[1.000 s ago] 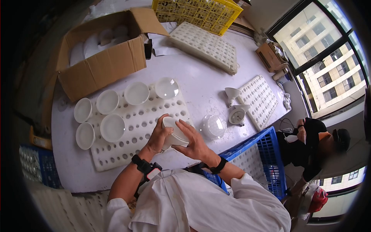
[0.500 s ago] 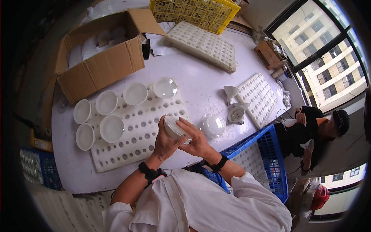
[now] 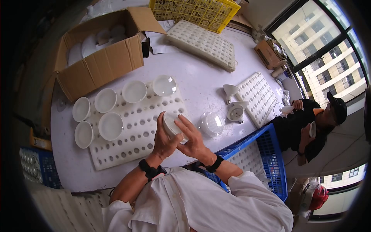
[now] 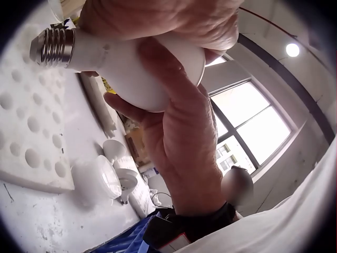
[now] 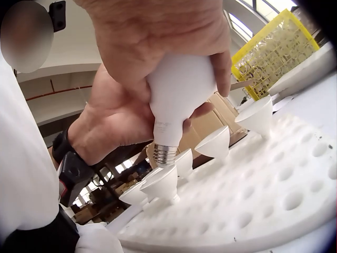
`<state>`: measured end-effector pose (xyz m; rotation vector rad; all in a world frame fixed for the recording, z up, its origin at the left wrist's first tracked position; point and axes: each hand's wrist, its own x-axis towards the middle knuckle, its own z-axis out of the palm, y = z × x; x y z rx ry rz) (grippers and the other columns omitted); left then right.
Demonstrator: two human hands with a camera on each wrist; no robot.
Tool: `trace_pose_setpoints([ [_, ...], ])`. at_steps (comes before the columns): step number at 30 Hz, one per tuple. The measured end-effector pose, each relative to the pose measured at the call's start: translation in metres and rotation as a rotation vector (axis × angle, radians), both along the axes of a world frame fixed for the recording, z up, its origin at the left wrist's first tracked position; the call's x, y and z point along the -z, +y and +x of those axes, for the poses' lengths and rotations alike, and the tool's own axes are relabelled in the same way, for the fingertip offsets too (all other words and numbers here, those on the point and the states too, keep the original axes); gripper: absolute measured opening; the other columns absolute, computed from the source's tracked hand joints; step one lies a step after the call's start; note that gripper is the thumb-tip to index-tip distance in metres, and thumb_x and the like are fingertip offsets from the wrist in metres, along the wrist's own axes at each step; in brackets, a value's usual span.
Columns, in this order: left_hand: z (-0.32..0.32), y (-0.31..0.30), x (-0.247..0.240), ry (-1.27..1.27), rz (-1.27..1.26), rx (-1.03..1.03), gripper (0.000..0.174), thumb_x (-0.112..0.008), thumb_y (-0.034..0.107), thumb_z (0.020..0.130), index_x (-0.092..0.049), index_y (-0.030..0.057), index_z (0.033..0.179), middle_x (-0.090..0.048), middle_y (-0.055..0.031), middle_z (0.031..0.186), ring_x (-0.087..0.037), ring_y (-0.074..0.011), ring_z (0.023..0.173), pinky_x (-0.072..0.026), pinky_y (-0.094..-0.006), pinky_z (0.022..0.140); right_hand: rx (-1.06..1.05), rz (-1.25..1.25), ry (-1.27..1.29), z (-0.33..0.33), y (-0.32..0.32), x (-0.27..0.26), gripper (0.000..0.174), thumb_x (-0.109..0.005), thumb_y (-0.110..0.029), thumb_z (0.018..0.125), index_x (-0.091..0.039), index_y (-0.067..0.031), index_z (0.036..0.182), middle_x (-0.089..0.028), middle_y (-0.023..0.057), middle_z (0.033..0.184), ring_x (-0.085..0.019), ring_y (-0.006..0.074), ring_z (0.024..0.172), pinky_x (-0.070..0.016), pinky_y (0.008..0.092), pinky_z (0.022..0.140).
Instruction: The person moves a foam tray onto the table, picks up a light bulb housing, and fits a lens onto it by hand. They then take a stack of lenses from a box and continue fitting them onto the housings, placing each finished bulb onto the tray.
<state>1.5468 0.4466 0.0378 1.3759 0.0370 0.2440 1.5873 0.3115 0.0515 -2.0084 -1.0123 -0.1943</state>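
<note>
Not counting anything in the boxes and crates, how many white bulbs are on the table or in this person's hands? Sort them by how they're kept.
Bulbs standing in the near holed board: 6
Bulb held between left hand and right hand: 1
Bulbs lying beside the smaller board: 2
Total: 9

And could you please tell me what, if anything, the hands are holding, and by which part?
The left hand and right hand hold a white bulb around its wide body, leaving the metal screw base uncovered.
</note>
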Motion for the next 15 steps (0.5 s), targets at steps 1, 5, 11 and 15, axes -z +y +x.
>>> trace_pose_setpoints([
  [1, 0.000, 0.001, 0.000, -0.002, 0.000, -0.007, 0.084, -0.061, 0.029, 0.073, -0.016, -0.0032, 0.136, -0.043, -0.0205, 0.124, -0.047, -0.0286, 0.113, -0.0406, -0.0363, 0.095, 0.002, 0.005, 0.026, 0.001, -0.001, 0.001, 0.074, -0.079, -0.012, 0.062, -0.048, -0.0103, 0.130, -0.041, 0.0254, 0.134, -0.045, 0.0417, 0.120, -0.0402, 0.0442, 0.098],
  [5, 0.001, 0.006, -0.004, 0.036, -0.065, 0.012, 0.079, -0.056, 0.028, 0.078, -0.014, -0.0033, 0.138, -0.040, -0.0209, 0.126, -0.044, -0.0290, 0.117, -0.0374, -0.0364, 0.098, -0.009, 0.018, 0.027, 0.001, 0.001, -0.004, 0.075, -0.081, -0.014, 0.062, -0.048, -0.0100, 0.130, -0.040, 0.0255, 0.134, -0.045, 0.0420, 0.120, -0.0411, 0.0439, 0.097],
  [11, -0.003, 0.009, -0.016, 0.038, -0.009, 0.057, 0.073, -0.047, 0.025, 0.081, -0.012, 0.0005, 0.140, -0.035, -0.0195, 0.132, -0.039, -0.0282, 0.122, -0.0318, -0.0387, 0.103, -0.032, 0.074, -0.066, 0.002, 0.003, -0.008, 0.074, -0.081, -0.013, 0.062, -0.049, -0.0097, 0.129, -0.040, 0.0253, 0.134, -0.043, 0.0435, 0.121, -0.0412, 0.0450, 0.096],
  [15, -0.005, 0.008, -0.015, -0.040, 0.033, 0.011, 0.075, -0.047, 0.022, 0.076, -0.013, 0.0007, 0.140, -0.036, -0.0192, 0.132, -0.039, -0.0281, 0.122, -0.0322, -0.0385, 0.103, -0.040, 0.061, -0.100, 0.002, 0.005, -0.010, 0.074, -0.081, -0.013, 0.061, -0.049, -0.0099, 0.128, -0.040, 0.0248, 0.135, -0.042, 0.0436, 0.122, -0.0412, 0.0458, 0.096],
])
